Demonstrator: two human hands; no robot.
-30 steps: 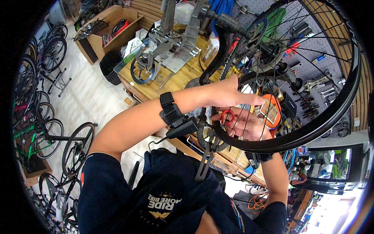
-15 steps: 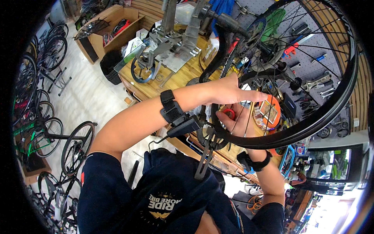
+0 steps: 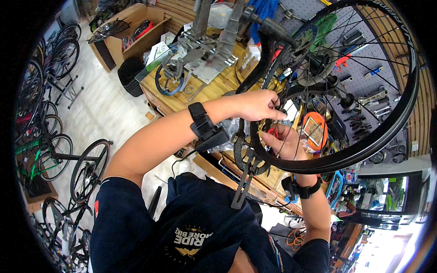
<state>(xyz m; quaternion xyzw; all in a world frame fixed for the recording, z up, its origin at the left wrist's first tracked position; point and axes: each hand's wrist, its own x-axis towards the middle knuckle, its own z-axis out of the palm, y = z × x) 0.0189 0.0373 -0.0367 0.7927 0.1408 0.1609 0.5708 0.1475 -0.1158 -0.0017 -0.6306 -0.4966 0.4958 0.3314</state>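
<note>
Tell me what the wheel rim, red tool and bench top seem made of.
Wheel rim: black metal or carbon, semi-gloss, showing light streaks. Red tool: possibly painted metal or plastic, evenly coloured, partly hidden. Bench top: likely varnished wood, yellow-brown with streaky grain.

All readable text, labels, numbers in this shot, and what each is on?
Shirt: white lettering, upside down in the picture; legible, wording not copied here.
Wheel rim: pale lettering at upper right, following the curve; wording not copied here.
White box at upper left: print too small to read.
</note>
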